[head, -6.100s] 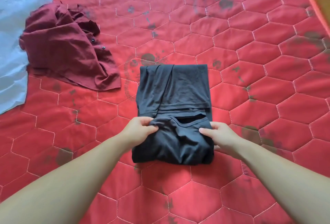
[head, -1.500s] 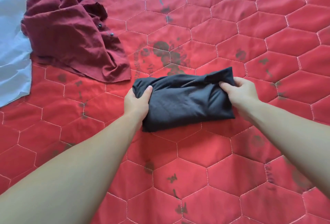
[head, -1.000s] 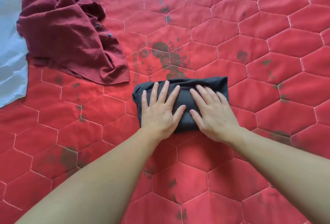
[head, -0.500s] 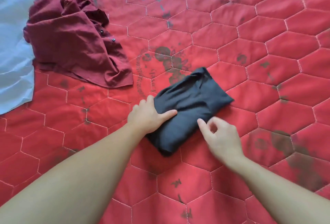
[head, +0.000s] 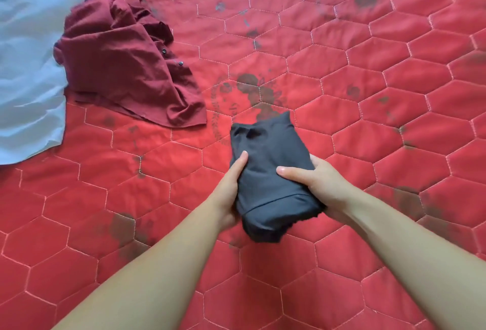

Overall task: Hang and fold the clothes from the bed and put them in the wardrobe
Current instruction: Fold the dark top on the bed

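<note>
A folded black garment (head: 268, 161) forms a compact bundle held just above the red quilted bed (head: 368, 93). My left hand (head: 231, 185) grips its left side, thumb on top and fingers underneath. My right hand (head: 315, 179) grips its right side the same way. The near end of the bundle droops between my wrists. A crumpled maroon shirt (head: 123, 61) with dark buttons lies unfolded on the bed to the upper left.
A pale blue garment (head: 29, 61) is spread flat at the left edge, partly under the maroon shirt. The red quilt shows dark printed blotches. Open quilt stretches to the right and toward me.
The black garment was pressed flat under both palms, then turned. Both hands now grip its sides and it has come toward me, lifted off the quilt.
</note>
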A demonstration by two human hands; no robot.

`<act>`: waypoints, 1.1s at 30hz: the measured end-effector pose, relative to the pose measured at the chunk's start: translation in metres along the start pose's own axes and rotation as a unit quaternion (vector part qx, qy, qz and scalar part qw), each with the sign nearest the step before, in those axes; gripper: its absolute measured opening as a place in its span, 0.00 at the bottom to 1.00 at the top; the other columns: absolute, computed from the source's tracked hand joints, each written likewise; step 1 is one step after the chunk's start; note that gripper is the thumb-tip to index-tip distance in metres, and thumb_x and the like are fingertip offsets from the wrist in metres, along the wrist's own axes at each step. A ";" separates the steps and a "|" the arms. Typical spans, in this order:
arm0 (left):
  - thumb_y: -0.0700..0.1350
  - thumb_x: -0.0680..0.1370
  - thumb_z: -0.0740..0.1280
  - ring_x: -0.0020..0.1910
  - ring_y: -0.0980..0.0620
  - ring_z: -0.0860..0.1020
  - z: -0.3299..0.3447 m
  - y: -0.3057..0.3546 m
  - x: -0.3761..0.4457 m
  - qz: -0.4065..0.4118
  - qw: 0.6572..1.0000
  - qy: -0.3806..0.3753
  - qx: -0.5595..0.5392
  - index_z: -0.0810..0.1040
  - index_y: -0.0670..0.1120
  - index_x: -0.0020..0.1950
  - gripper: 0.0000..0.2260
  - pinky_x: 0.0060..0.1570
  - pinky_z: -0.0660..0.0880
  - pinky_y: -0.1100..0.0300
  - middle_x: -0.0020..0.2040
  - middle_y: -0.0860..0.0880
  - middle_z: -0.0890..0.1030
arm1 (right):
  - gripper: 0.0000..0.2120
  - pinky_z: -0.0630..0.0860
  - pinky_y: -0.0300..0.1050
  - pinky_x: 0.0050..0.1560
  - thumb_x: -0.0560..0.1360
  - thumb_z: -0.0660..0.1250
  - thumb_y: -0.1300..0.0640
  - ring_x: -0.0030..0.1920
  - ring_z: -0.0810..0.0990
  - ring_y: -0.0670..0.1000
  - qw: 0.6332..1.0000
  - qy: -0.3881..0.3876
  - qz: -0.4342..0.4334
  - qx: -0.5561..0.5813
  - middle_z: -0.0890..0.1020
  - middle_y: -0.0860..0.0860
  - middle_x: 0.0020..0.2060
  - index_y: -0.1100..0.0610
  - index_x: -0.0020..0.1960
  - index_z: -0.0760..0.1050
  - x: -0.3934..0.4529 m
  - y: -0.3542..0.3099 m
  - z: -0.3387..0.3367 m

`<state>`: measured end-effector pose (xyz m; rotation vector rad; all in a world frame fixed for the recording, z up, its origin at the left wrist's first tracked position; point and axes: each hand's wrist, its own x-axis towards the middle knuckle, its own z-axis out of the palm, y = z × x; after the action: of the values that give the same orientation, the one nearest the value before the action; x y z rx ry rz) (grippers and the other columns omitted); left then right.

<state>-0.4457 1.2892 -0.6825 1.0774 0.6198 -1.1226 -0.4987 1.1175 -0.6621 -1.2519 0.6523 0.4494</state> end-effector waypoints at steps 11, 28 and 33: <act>0.41 0.78 0.66 0.51 0.43 0.83 0.048 0.151 -0.166 0.269 0.961 0.064 -0.013 0.78 0.38 0.63 0.14 0.45 0.82 0.54 0.57 0.39 0.83 | 0.45 0.71 0.59 0.67 0.52 0.83 0.41 0.63 0.78 0.60 0.940 -0.111 0.006 0.323 0.79 0.59 0.63 0.58 0.65 0.78 -0.110 -0.143 0.064; 0.64 0.68 0.64 0.55 0.31 0.80 0.065 0.238 -0.596 0.422 0.897 -0.094 -0.093 0.82 0.43 0.57 0.30 0.51 0.76 0.33 0.56 0.37 0.82 | 0.20 0.80 0.57 0.51 0.69 0.74 0.59 0.50 0.84 0.61 0.946 -0.026 -0.320 0.047 0.85 0.59 0.49 0.57 0.60 0.77 -0.381 -0.412 0.213; 0.64 0.70 0.67 0.60 0.40 0.76 0.058 0.219 -0.672 0.460 0.886 0.030 -0.051 0.75 0.46 0.60 0.28 0.66 0.70 0.40 0.65 0.45 0.77 | 0.15 0.81 0.55 0.52 0.72 0.73 0.60 0.49 0.85 0.57 0.920 -0.065 -0.384 -0.040 0.87 0.53 0.46 0.53 0.56 0.78 -0.434 -0.445 0.243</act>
<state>-0.4850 1.5178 -0.0126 1.1222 0.1463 -0.2233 -0.4852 1.2490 -0.0078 -1.4290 -0.0043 -0.1001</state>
